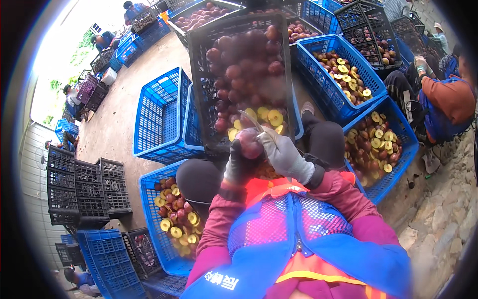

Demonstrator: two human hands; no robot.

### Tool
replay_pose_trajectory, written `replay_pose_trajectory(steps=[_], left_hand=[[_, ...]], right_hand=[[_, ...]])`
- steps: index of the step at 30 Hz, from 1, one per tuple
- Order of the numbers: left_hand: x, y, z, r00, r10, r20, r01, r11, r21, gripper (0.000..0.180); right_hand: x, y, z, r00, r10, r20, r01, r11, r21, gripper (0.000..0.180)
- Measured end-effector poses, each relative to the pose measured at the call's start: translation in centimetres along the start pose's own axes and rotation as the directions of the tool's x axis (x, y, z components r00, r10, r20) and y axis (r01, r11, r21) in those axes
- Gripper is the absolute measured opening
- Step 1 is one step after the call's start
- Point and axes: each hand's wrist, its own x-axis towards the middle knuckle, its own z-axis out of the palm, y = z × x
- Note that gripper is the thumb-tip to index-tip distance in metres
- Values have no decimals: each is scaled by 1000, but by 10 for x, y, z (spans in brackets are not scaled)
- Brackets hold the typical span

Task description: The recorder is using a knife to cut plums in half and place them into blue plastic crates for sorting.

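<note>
My left hand (pixel 236 168), in a dark-palmed glove, is closed around a reddish-purple plum (pixel 250 143) in front of my chest. In a grey glove, my right hand (pixel 290 157) grips a small knife (pixel 252 121), its thin blade pointing up and left just above the fruit. Whether the blade touches the skin is hard to tell. Directly beyond both hands a black crate (pixel 197 94) tilts toward me, filled with whole plums (pixel 246 65). Yellow-fleshed cut plum halves (pixel 271 117) lie at its near end.
Blue crates of cut plums stand at my left (pixel 149 219) and right (pixel 398 174), another (pixel 343 107) farther right. A blue crate (pixel 159 117) with a bare bottom sits ahead left. Black crates (pixel 82 189) are stacked far left. A co-worker (pixel 445 104) sits at the right.
</note>
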Motion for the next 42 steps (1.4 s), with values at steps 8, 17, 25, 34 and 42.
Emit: replay_pose_trajectory(steps=[8, 17, 25, 34, 42], left_hand=[[-8, 4, 5, 993, -114, 4, 114, 991, 66, 81], [1, 40, 30, 855, 513, 81, -124, 50, 991, 70], [-15, 52, 63, 987, 146, -71, -150, 987, -58, 54], [-15, 39, 45, 985, 170, -42, -164, 980, 113, 60], [2, 3, 27, 980, 199, -15, -199, 979, -52, 42]], right_hand=[[-9, 26, 7, 989, 140, 45, -127, 969, -212, 43], [-18, 74, -18, 977, 213, 16, -153, 750, -644, 45], [-16, 11, -13, 999, 39, -34, -40, 999, -25, 33], [-35, 10, -7, 982, -158, 99, 181, 938, -297, 18], [-33, 33, 5, 993, -90, 79, 119, 820, -560, 21]])
